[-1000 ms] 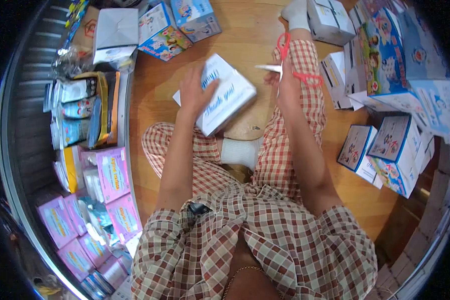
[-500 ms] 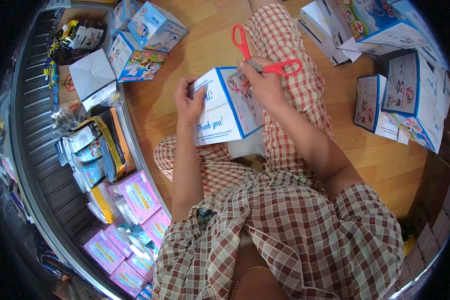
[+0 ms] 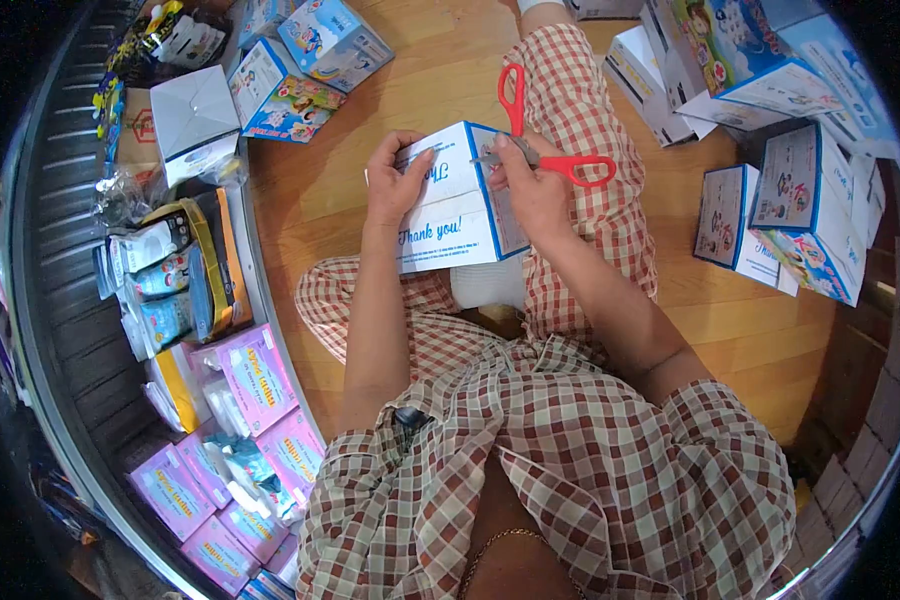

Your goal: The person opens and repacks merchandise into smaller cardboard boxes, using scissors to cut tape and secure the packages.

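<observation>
Head view: where's the white carton (image 3: 445,212)?

Between the person's legs, above a white sock (image 3: 486,287).

Hands?

Left hand (image 3: 400,182) clamped on its far left edge, thumb on top. Right hand (image 3: 533,195) wrapped round red-handled scissors (image 3: 554,163); whether blades touch the carton, cannot tell.

Handling?

Likely light, stiff card, slightly slick; panels may dent. Best held by edges.

Beyond?

Printed boxes (image 3: 788,188), wooden floor (image 3: 720,315).

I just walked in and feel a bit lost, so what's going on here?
A person sits on the wooden floor, left hand holding a white "Thank you!" box. The right hand grips red-handled scissors, handles spread apart, a blade tip close to the box's blue edge. More printed boxes stand on both sides.
</observation>
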`<state>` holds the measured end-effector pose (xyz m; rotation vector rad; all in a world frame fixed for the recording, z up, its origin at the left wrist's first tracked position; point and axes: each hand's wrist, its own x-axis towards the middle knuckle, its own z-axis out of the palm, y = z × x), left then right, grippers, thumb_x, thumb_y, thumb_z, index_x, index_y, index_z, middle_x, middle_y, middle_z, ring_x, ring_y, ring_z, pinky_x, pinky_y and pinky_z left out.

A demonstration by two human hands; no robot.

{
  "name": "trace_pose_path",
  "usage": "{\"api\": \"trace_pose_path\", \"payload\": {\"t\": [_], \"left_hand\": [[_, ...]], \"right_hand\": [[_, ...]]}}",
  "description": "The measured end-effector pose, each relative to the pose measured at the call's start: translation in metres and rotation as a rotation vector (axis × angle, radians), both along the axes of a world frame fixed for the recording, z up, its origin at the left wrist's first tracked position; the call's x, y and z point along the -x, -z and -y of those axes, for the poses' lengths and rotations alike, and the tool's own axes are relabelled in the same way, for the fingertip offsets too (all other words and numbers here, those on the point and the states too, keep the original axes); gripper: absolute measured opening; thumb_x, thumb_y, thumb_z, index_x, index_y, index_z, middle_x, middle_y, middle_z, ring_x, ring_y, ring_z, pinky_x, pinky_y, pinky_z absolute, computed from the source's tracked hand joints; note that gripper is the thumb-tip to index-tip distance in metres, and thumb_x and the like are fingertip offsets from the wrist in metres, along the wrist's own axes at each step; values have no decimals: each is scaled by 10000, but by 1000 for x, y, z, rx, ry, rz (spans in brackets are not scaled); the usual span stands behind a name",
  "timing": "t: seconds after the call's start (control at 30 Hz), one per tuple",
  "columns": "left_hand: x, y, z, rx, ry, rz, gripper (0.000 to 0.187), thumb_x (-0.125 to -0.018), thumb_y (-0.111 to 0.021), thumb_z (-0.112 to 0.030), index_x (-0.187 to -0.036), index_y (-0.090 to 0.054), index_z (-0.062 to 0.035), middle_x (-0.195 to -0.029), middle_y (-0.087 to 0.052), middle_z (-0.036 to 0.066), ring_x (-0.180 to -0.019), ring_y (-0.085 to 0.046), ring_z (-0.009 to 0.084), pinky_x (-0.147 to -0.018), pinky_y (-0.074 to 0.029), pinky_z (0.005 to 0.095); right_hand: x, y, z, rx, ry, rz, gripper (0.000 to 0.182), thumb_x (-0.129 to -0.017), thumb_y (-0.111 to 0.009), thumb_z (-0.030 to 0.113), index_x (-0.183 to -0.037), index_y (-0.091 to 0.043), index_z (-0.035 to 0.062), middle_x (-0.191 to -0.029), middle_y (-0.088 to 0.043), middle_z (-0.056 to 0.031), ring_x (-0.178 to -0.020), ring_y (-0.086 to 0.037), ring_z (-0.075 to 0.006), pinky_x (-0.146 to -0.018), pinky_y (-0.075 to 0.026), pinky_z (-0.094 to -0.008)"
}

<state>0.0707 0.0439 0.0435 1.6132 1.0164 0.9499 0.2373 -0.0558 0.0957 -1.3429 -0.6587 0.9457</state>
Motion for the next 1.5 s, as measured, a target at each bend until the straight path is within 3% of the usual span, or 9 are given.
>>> {"api": "trace_pose_path", "payload": {"t": [0.23, 0.37, 0.53, 0.67, 0.73, 1.03, 1.27, 1.33, 1.5], "left_hand": [[-1, 9, -2, 41, -34, -10, 204, -762, -696, -106, -919, -605, -13, -837, -607, 44, -773, -544, 108, -704, -446, 243], [-5, 5, -3, -180, -13, -199, 223, -788, -660, -198, -916, -621, -19, -870, -621, 110, -815, -577, 219, -753, -447, 323], [-16, -6, 0, -432, 21, -531, 277, -850, -567, -282, -876, -615, -10, -836, -603, 178, -796, -566, 342, -724, -436, 400], [-25, -10, 5, -422, 0, -607, 325, -864, -536, -321, -841, -621, -8, -824, -600, 184, -819, -559, 361, -740, -421, 431], [-26, -12, 5, -407, -11, -627, 320, -865, -536, -317, -840, -622, -10, -822, -601, 182, -821, -561, 359, -747, -420, 432], [-26, -19, 8, -377, -21, -650, 327, -864, -536, -333, -857, -626, -18, -811, -587, 160, -816, -558, 354, -754, -420, 432], [-24, -17, 5, -392, -50, -587, 350, -851, -552, -351, -802, -644, -17, -772, -582, 154, -781, -555, 341, -745, -416, 440], [-23, -14, 4, -369, -57, -580, 354, -854, -547, -354, -816, -647, -17, -783, -588, 155, -788, -554, 343, -752, -416, 437], [-22, -13, 4, -361, -31, -600, 366, -859, -538, -363, -855, -648, -13, -817, -597, 157, -837, -548, 341, -794, -408, 424]], "right_hand": [[-1, 4, 2, 8, 4, 73, 273, -895, -558, 247, -772, -573, 4, -637, -584, -59, -541, -579, -118, -501, -446, -260], [-3, 3, 2, 38, -3, 65, 260, -890, -553, 223, -764, -570, -4, -648, -582, -100, -549, -576, -170, -510, -440, -299], [-9, 2, 8, -113, 22, 750, 192, -845, -558, 146, -737, -546, -13, -638, -547, -167, -585, -561, -278, -505, -406, -379], [-14, 26, 16, -86, 46, 535, 185, -833, -569, 136, -715, -536, -2, -612, -531, -151, -561, -547, -256, -491, -396, -367], [-18, 29, 24, -111, -20, 769, 195, -883, -545, 152, -780, -538, -14, -629, -581, -75, -496, -548, -105, -435, -431, -247], [-15, 14, 48, -191, -57, 884, 169, -878, -523, 109, -753, -538, -4, -607, -557, -73, -490, -534, -138, -448, -405, -277], [-15, 0, 55, -160, -134, 836, 175, -883, -528, 127, -775, -552, -8, -628, -568, -89, -513, -537, -137, -475, -413, -270], [-15, 1, 54, 12, -65, 414, 212, -881, -541, 152, -742, -515, -7, -619, -543, -100, -528, -550, -156, -482, -423, -296], [-11, -12, 43, 7, -38, 363, 246, -910, -515, 198, -795, -552, -17, -649, -580, -69, -541, -566, -115, -473, -440, -242]]}}
